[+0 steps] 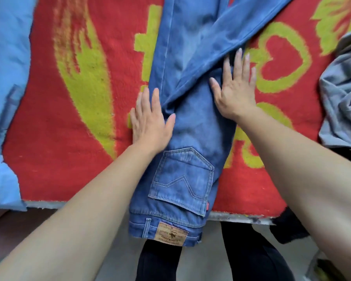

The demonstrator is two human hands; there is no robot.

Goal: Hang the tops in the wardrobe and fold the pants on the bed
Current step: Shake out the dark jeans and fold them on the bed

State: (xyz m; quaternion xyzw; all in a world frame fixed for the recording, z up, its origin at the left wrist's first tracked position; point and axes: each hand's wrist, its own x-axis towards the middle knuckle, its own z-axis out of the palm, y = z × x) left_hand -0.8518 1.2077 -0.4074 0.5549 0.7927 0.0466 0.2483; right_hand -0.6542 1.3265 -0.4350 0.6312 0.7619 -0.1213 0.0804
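In the head view, the only one, the jeans (190, 128) lie on the bed, on a red blanket (69, 159) with yellow-green figures. Their waistband with a brown label (170, 234) is at 6 o'clock and hangs a little over the bed edge, and the legs run away toward 12 o'clock and out of the picture. So the long axis goes from 6 to 12, with the waist toward the person. Only one back pocket (182, 179) shows, so I judge the jeans are already folded in half along their length. The upper leg slants toward 1 o'clock and does not yet cover the lower one. The left hand (150, 118) lies flat with straight fingers on the 9 o'clock edge of the denim and grips nothing. The right hand (235, 92) is also flat and spread, pressing the edge on the 3 o'clock side, with its fingertips reaching toward the blanket. The folds across the length are not yet made. A light blue garment (6, 78) at 9 o'clock and a crumpled grey garment (342, 98) at 3 o'clock lie on the bed unhung; whether they are tops I cannot tell. No wardrobe is visible.
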